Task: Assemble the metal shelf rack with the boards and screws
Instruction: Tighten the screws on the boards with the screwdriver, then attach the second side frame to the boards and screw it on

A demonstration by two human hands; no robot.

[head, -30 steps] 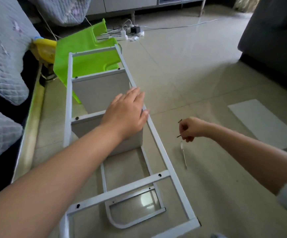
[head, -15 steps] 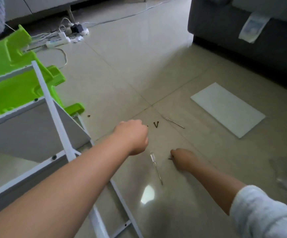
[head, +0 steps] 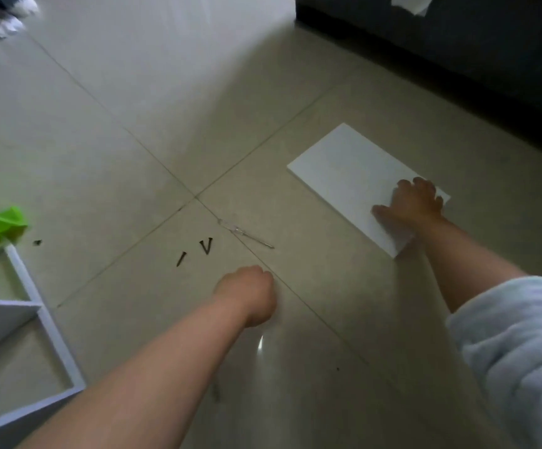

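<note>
Seemingly mid-reach, the head view shows the person's right hand resting on the near end of one white board, fingers spread and bent over its far edge; the board lies flat on the tiled floor, its long axis running up and to the left of that hand. The left hand, well apart from the board, is curled into a fist with nothing visible inside. Just beyond its knuckles lie three dark screws and one slim screwdriver, while one white rack frame lies off to its left.
</note>
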